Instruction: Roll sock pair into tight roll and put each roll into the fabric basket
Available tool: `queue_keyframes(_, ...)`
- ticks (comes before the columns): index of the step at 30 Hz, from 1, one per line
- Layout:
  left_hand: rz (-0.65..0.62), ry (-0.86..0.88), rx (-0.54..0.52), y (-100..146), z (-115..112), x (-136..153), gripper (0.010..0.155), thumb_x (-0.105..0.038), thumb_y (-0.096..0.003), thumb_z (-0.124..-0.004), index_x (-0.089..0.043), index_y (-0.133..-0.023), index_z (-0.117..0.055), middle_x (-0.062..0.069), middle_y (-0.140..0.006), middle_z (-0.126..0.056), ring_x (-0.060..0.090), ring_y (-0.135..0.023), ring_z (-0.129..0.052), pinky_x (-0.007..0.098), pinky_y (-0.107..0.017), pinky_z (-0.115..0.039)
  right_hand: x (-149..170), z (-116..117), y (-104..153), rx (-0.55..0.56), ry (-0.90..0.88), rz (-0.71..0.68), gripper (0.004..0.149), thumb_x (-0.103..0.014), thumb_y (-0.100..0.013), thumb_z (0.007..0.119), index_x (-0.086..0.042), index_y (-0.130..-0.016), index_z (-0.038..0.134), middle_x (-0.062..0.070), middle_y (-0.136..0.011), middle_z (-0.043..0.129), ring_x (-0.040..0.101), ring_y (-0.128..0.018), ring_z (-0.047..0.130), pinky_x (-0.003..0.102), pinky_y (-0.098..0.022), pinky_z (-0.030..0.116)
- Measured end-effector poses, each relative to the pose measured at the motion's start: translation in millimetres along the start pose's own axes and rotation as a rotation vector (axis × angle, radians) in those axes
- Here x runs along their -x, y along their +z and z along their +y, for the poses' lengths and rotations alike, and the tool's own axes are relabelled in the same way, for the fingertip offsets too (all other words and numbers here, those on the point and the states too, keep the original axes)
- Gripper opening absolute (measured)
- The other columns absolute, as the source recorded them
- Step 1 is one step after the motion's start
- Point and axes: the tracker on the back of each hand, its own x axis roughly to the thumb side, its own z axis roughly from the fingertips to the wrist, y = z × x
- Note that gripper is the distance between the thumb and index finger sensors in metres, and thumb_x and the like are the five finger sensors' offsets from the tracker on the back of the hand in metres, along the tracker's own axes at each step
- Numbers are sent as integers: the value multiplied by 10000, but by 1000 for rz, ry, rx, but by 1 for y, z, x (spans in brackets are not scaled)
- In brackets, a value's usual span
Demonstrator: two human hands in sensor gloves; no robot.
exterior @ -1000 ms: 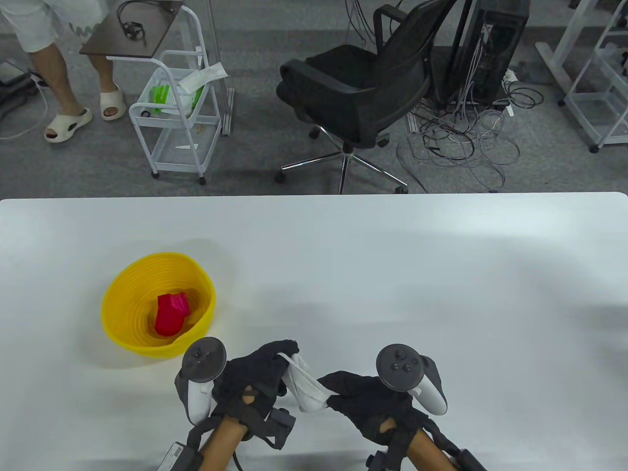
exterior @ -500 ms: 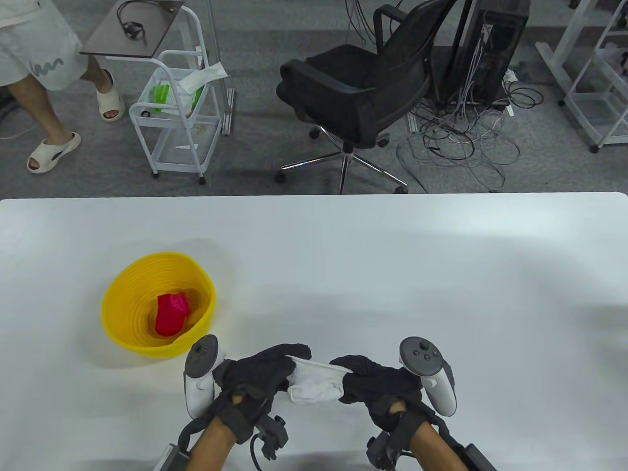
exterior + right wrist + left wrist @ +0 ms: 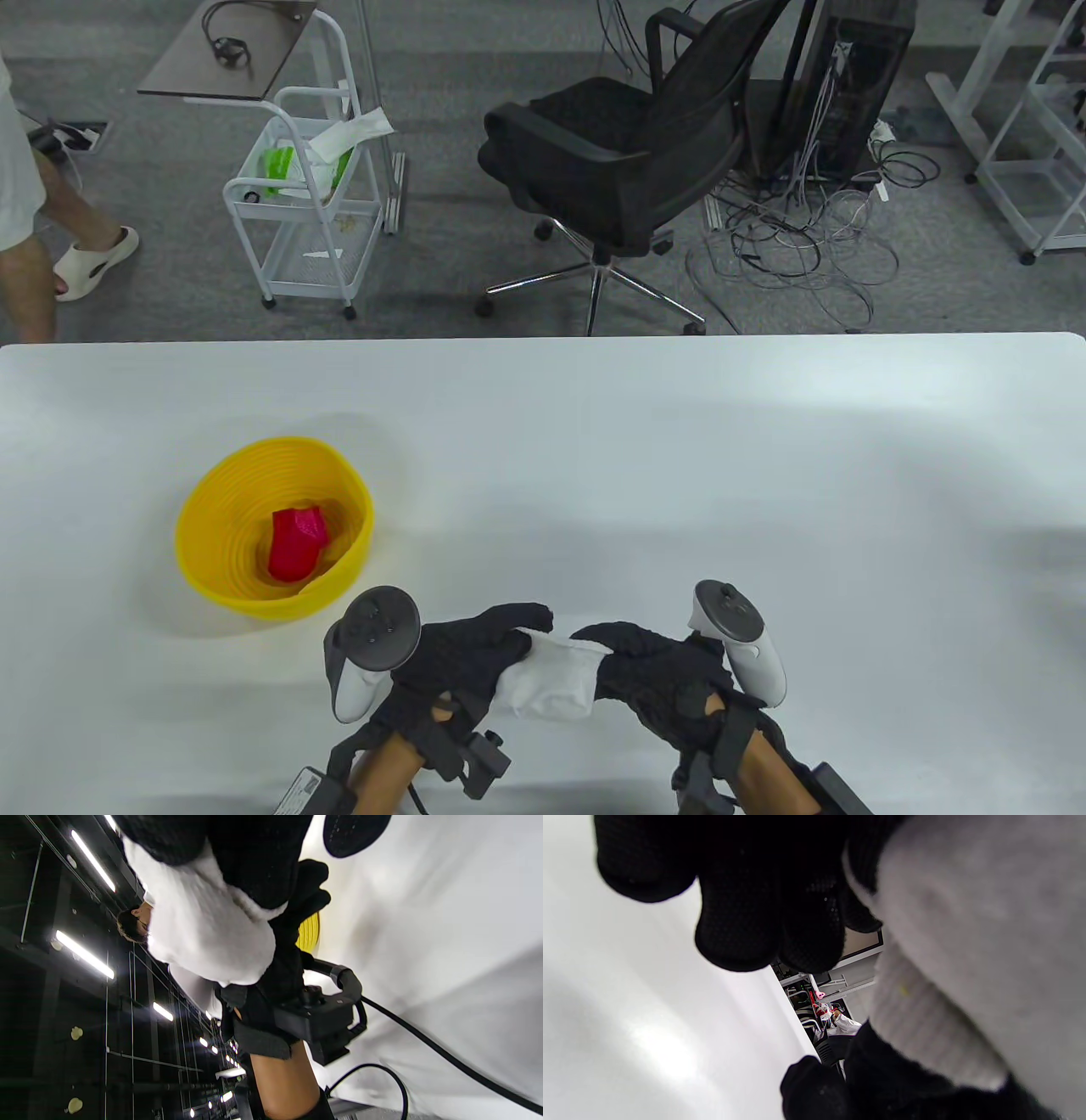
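Both hands gripped the white sock roll (image 3: 553, 684) between them, left hand (image 3: 462, 658) and right hand (image 3: 657, 671) curled round opposite ends, probably to keep it tight. Basket (image 3: 199, 518) sat up-left of the left hand, red roll (image 3: 295, 543) inside.

We see a white sock pair (image 3: 551, 683), bunched into a short, thick bundle lying crosswise near the front edge of the white desk (image 3: 679, 467), with its left end gripped by the left hand (image 3: 462, 658) and its right end by the right hand (image 3: 657, 671). To the left, well apart from it, stands a round yellow basket (image 3: 212, 509) with ribbed walls. Inside the basket lies a red sock roll (image 3: 297, 543).
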Motion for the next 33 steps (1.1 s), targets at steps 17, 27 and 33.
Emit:
queue_keyframes(17, 120, -188, -220, 14, 61, -1, 454, -389, -405, -768, -265, -841, -800, 53, -885, -890, 267, -649, -1012, 508, -488, -786, 16, -41, 12, 564, 401, 237, 621, -557, -442, 689, -350, -1010, 547, -40, -1071, 672, 223, -970, 758, 535, -701, 631)
queue_keyframes(27, 134, -206, -550, 37, 113, -6, 442, -468, -357, -838, -302, -762, -898, 31, -966, -771, 257, -742, -913, 486, -526, -742, 17, -42, 13, 590, 456, 248, 612, -551, -438, 694, -341, -1001, 575, -35, -1051, 707, 221, -947, 788, 534, -690, 646)
queue_keyframes(33, 260, -111, -721, 52, 145, 3, 442, -470, -371, -846, -325, -781, -929, 56, -808, -875, 227, -584, -964, 449, -484, -781, 17, -42, 12, 593, 479, 264, 609, -550, -438, 694, -343, -999, 578, -39, -1048, 713, 218, -945, 793, 533, -690, 648)
